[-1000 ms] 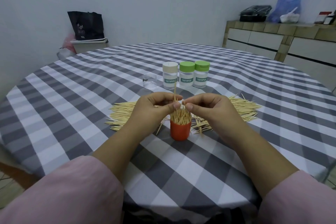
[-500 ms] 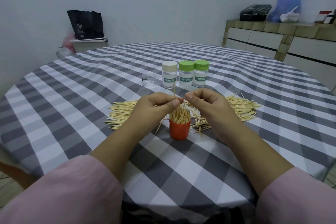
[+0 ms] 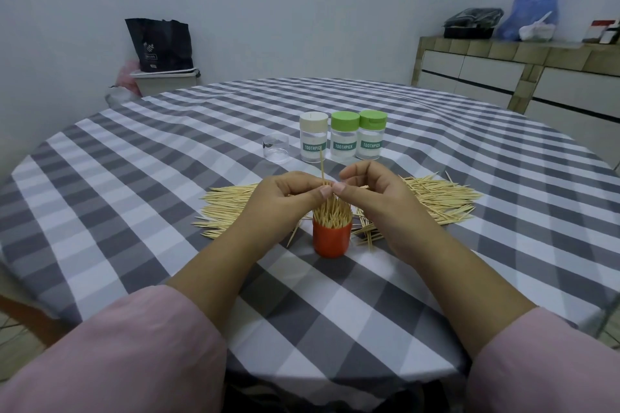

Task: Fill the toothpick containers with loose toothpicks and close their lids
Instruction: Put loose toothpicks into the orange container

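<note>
Nearest: pink sleeves (image 3: 127,345) at bottom edge, both forearms reaching fwd over surface (image 3: 335,305) w/ grey-white check cloth.

Orange container (image 3: 332,238) stands upright at centre, between the wrists, lid off. Packed w/ toothpicks standing on end, tips well above rim; looks full or nearly so.

Left hand (image 3: 285,201) directly above-left of container, fingers curled, thumb and forefinger pinching a single toothpick (image 3: 322,168) held upright, its upper end sticking up clear of the fingers. Right hand (image 3: 372,191) above-right, fingers curled in, thumb tip meeting left thumb over the bundle; whether it grips anything cannot tell.

Loose toothpicks (image 3: 436,198) lie flat in a wide band behind and to both sides of container, left part partly hidden by left hand; a few strays just beside container base.

Farther: clear cap (image 3: 275,147) left of three upright jars in a row, touching or nearly. White-lid jar (image 3: 313,141) at left, two green-lid jars (image 3: 357,137) to its right, all lids on, labels read TOOTHPICK. Contents not discernible.
</note>
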